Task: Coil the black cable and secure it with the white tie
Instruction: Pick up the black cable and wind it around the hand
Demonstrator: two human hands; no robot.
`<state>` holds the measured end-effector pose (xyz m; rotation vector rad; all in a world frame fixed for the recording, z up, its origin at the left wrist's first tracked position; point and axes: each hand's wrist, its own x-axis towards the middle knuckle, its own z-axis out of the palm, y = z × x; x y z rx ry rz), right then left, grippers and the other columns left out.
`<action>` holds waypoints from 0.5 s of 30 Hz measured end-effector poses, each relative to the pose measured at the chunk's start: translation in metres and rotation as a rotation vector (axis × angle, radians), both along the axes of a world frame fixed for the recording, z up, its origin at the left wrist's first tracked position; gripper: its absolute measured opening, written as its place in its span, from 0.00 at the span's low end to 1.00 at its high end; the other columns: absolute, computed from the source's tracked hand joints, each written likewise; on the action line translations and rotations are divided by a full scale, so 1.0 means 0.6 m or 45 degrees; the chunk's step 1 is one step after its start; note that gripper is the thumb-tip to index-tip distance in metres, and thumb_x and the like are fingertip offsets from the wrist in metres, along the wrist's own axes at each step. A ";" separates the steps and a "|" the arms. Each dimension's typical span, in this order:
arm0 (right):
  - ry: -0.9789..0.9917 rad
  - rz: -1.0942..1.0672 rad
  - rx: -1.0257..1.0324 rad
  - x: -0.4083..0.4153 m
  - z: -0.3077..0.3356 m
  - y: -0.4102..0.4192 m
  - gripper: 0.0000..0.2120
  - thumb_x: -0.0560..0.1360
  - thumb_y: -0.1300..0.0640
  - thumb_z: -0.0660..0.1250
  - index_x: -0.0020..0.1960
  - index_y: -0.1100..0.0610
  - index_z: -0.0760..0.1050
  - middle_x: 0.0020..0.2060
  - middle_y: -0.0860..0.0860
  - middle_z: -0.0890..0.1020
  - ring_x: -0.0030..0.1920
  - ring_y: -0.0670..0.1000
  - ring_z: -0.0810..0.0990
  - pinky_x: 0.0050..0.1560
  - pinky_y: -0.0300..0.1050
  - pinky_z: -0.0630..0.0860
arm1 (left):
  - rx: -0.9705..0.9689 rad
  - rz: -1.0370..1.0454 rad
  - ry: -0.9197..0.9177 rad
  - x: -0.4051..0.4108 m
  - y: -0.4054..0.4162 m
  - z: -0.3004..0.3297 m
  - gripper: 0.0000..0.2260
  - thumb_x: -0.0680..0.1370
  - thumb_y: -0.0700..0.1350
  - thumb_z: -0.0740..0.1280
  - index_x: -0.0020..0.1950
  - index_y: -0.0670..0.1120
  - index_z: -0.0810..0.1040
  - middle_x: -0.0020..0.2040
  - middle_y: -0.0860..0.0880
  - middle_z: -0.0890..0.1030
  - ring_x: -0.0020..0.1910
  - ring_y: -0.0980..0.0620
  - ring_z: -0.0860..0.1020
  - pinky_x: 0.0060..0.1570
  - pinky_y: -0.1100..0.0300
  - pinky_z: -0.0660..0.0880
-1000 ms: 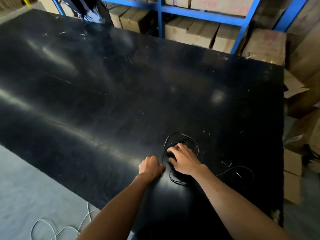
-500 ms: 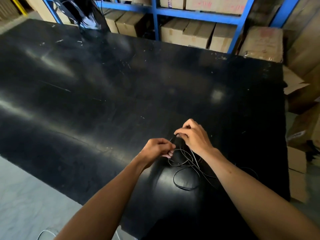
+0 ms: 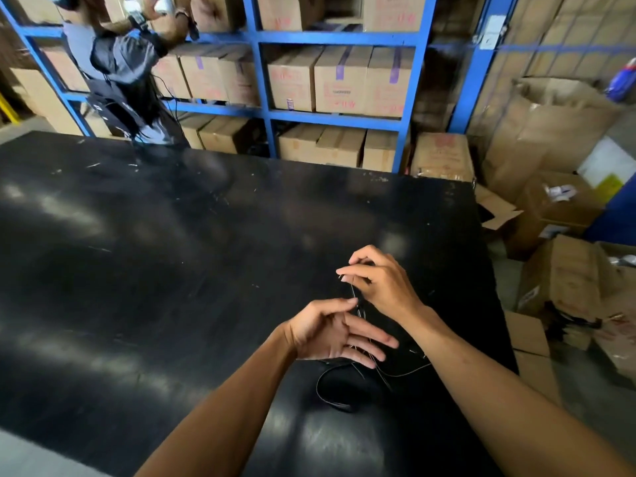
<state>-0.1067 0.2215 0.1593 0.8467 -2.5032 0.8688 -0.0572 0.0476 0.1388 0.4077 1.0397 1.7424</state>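
1. Two hands are raised above the black surface (image 3: 206, 270).
2. Right hand (image 3: 385, 287) fingers pinch the black cable (image 3: 354, 296).
3. Left hand (image 3: 330, 333) fingers spread open, touching the cable; its loops lie on the surface below.

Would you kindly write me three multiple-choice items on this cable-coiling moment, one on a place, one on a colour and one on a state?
1. Where does the loose loop of the black cable lie?
A. on the black table
B. on the floor
C. on a shelf

2. What colour is the shelf rack behind the table?
A. red
B. blue
C. grey

3. How does the right hand stand?
A. flat on the table
B. out of view
C. raised, fingers pinched on the cable

Answers: 1 A, the loop rests on the black table just below the left hand. 2 B, its posts and rails are blue. 3 C, its fingertips close on the strand above the tabletop.
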 end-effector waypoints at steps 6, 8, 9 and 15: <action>-0.034 0.059 -0.058 0.010 0.006 0.025 0.07 0.73 0.61 0.78 0.49 0.53 0.89 0.49 0.55 0.83 0.44 0.55 0.83 0.45 0.58 0.79 | -0.009 -0.162 0.209 0.013 0.029 0.032 0.37 0.84 0.59 0.49 0.74 0.25 0.59 0.76 0.26 0.59 0.68 0.37 0.70 0.71 0.35 0.60; -0.012 0.108 -0.042 0.011 0.007 0.036 0.07 0.74 0.61 0.76 0.50 0.52 0.89 0.49 0.55 0.82 0.45 0.55 0.83 0.44 0.58 0.79 | 0.046 -0.189 0.193 0.013 0.032 0.041 0.41 0.82 0.63 0.48 0.74 0.25 0.58 0.76 0.27 0.58 0.68 0.36 0.69 0.70 0.37 0.63; 0.004 0.121 -0.050 0.011 0.008 0.039 0.07 0.75 0.60 0.75 0.50 0.52 0.89 0.49 0.55 0.82 0.45 0.55 0.84 0.44 0.58 0.79 | 0.069 -0.193 0.175 0.012 0.032 0.045 0.42 0.81 0.64 0.48 0.74 0.25 0.57 0.77 0.27 0.58 0.69 0.35 0.69 0.69 0.38 0.63; 0.027 0.115 -0.083 0.006 0.016 0.045 0.07 0.75 0.59 0.77 0.51 0.52 0.89 0.49 0.54 0.82 0.45 0.54 0.84 0.44 0.59 0.79 | -0.049 -0.183 0.158 0.020 0.043 0.054 0.39 0.83 0.61 0.48 0.74 0.26 0.58 0.77 0.28 0.59 0.70 0.36 0.69 0.71 0.36 0.61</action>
